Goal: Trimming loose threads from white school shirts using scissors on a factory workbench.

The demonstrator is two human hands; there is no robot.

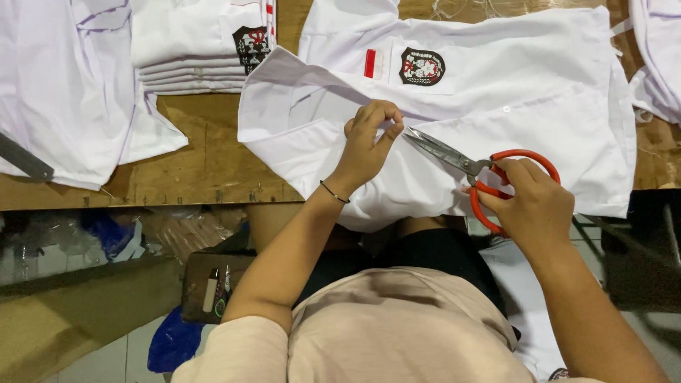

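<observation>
**Inspector:** State of the left hand?

**Assistant:** It is clenched, pinching a fold of the white shirt between thumb and fingertips. A thin dark bracelet sits on that wrist.

**Inspector:** And the right hand?

**Assistant:** It is grasping the scissors, fingers through the orange loops. The steel blades lie together and point toward the left hand, with the tips just beside the pinched fold (whether they touch the cloth cannot be told).

**Inspector:** Where is the shirt?

**Assistant:** It lies spread on the wooden counter, with its lower edge hanging over the near side toward the person's lap. On its chest are a dark crest patch, a small red and white patch beside that, and one white button.

**Inspector:** Other stock?

**Assistant:** A stack of folded white shirts lies at the upper left, the top one bearing the same kind of crest. More white cloth lies at the far left, well apart from both hands.

**Inspector:** Any containers?

**Assistant:** One brown box sits below the counter edge. It holds a few small objects, one pale and slim (the kinds are too small to tell). Something blue lies just below it.
</observation>
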